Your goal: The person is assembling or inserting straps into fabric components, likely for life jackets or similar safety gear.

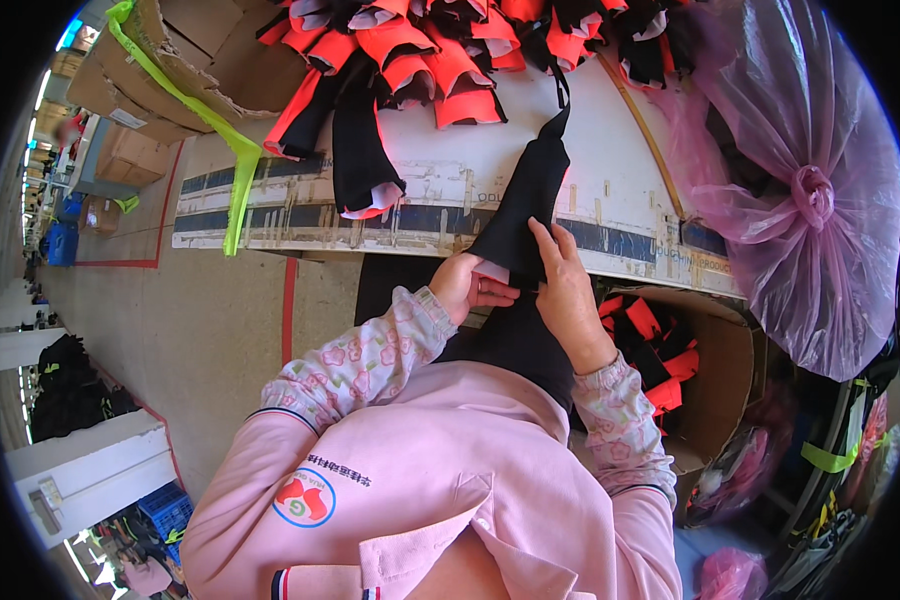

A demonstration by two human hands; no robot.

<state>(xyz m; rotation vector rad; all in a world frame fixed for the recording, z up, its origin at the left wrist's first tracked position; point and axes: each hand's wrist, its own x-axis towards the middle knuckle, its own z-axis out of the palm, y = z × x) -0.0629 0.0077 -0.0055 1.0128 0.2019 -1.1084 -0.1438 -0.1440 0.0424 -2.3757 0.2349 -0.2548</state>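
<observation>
Black piece [525, 205]: lies over table [610, 170] edge, held by both hands.
Left hand [467, 287]: closed, pinching its lower edge.
Right hand [567, 288]: fingers flat, gripping it.

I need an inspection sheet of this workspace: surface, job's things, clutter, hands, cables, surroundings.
Surface: white worktable, worn blue stripe along its edge.
Job's things: black fabric piece, hanging over the table edge.
Clutter: orange-and-black pieces piled at the back; cardboard box holding more; tied pink plastic bag.
Hands: left hand and right hand both grip the fabric.
Cables: nothing seen.
Surroundings: concrete floor with red lines; flattened cardboard.
</observation>
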